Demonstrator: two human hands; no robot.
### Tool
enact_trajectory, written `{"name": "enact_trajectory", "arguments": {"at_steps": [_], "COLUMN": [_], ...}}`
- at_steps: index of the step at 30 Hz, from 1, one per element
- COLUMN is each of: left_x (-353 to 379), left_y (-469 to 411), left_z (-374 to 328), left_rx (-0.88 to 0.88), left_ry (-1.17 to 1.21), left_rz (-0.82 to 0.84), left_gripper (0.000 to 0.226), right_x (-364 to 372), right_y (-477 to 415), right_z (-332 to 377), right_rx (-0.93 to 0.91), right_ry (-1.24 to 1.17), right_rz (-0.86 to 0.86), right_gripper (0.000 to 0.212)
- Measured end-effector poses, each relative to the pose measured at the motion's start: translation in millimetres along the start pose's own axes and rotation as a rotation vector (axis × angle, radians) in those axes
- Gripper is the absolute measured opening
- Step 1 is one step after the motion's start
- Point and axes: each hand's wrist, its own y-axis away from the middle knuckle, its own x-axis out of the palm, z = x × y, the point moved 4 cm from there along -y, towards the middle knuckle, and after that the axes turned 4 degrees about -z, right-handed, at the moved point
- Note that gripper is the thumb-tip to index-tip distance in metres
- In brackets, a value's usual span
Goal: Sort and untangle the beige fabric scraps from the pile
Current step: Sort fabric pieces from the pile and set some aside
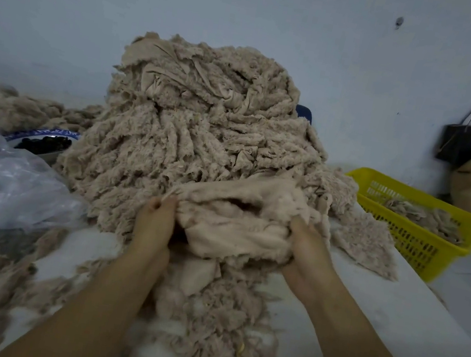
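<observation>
Scrap (pixel 238 228) gripped between both hands (pixel 155 221)

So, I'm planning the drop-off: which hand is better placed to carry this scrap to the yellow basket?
Probably right. The right hand grips the scrap, and the basket sits on its side; the left hand would have to cross over.

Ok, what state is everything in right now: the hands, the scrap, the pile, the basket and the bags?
pile: heaped tall, tangled.
beige scrap: bunched, held at the pile's near side.
left hand: grips the beige scrap's left end.
right hand: grips its right end.
yellow basket: upright, partly filled with scraps.
plastic bags: crumpled, at left.
black bag: hanging on the wall.
</observation>
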Motion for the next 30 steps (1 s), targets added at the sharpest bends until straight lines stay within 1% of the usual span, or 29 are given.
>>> {"name": "enact_trajectory", "arguments": {"at_steps": [2, 3, 4, 5, 6, 7, 8, 9, 10, 11, 12, 13, 14, 15, 16, 17, 18, 20, 22, 25, 27, 29, 30], "left_x": [-9.1, -11.0, -10.3, -7.1, -2.7, 1.8, 5.5, 9.3, 14.0, 19.8, 27.3, 34.8, 41.8, 46.7, 49.3, 50.2, 50.1, 49.2, 47.6, 42.6, 39.5, 40.1, 41.5], "left_y": [-11.4, -12.5, -11.8, -8.0, -1.6, 7.8, 19.9, 35.4, 52.5, 65.9, 77.2, 84.8, 90.7, 93.5, 94.5, 93.6, 91.9, 89.6, 85.4, 76.5, 73.0, 74.9, 76.7], "left_z": [3.5, 3.2, 1.9, -0.5, -3.0, -7.6, -15.1, -23.8, -31.3, -35.6, -37.1, -34.4, -29.1, -22.8, -17.0, -14.0, -12.1, -11.0, -13.9, -16.9, -17.4, -16.7, -16.7], "left_rx": [-0.157, -0.184, -0.159, -0.095, 0.022, 0.188, 0.408, 0.647, 0.840, 0.938, 0.947, 0.880, 0.792, 0.722, 0.668, 0.621, 0.574, 0.514, 0.482, 0.424, 0.368, 0.287, 0.237], "left_ry": [0.153, 0.141, 0.049, -0.063, -0.177, -0.316, -0.435, -0.519, -0.543, -0.533, -0.513, -0.511, -0.536, -0.601, -0.667, -0.691, -0.658, -0.569, -0.509, -0.388, -0.354, -0.311, -0.274], "left_rz": [-0.045, -0.070, -0.080, -0.067, -0.037, 0.000, 0.015, 0.026, 0.062, 0.146, 0.265, 0.401, 0.509, 0.571, 0.600, 0.609, 0.623, 0.676, 0.680, 0.599, 0.550, 0.556, 0.580], "left_gripper": [0.029, 0.029, 0.030, 0.032, 0.035, 0.040, 0.044, 0.047, 0.048, 0.046, 0.043, 0.044, 0.050, 0.057, 0.059, 0.055, 0.049, 0.048, 0.051, 0.049, 0.042, 0.039, 0.033], "right_x": [-11.1, -14.4, -14.8, -14.6, -11.5, -8.1, -2.4, 2.5, 8.0, 12.2, 15.1, 17.6, 20.0, 21.3, 21.4, 20.4, 20.2, 16.6, 12.7, -0.3, -6.5, -5.9, -2.9], "right_y": [-3.5, -5.6, -6.1, -6.1, -4.2, -3.2, -1.0, 0.7, 2.9, 5.0, 6.1, 6.9, 8.9, 10.6, 11.8, 11.8, 12.1, 8.4, 5.2, -0.6, -2.3, -2.2, -1.0], "right_z": [8.0, 8.6, 8.1, 7.2, 6.1, 3.7, 2.4, 0.2, -2.1, -3.4, -4.3, -4.9, -4.4, -4.8, -5.2, -5.6, -5.2, -5.8, -2.7, 2.2, 4.3, 1.9, 0.0], "right_rx": [0.024, 0.038, 0.053, 0.058, 0.057, 0.046, 0.037, 0.025, 0.023, 0.016, -0.004, -0.032, -0.058, -0.077, -0.088, -0.101, -0.114, -0.104, -0.048, 0.030, 0.043, 0.040, 0.029], "right_ry": [-0.147, -0.191, -0.192, -0.176, -0.155, -0.148, -0.145, -0.141, -0.123, -0.098, -0.068, -0.037, -0.009, 0.010, 0.029, 0.046, 0.059, 0.051, -0.032, -0.105, -0.128, -0.102, -0.060], "right_rz": [-0.064, -0.082, -0.079, -0.071, -0.042, 0.005, 0.057, 0.104, 0.136, 0.151, 0.163, 0.186, 0.210, 0.227, 0.229, 0.218, 0.202, 0.152, 0.057, -0.088, -0.115, -0.120, -0.118], "right_gripper": [0.029, 0.028, 0.028, 0.026, 0.025, 0.030, 0.035, 0.032, 0.024, 0.023, 0.028, 0.031, 0.032, 0.035, 0.039, 0.040, 0.037, 0.030, 0.030, 0.021, 0.015, 0.015, 0.020]}}
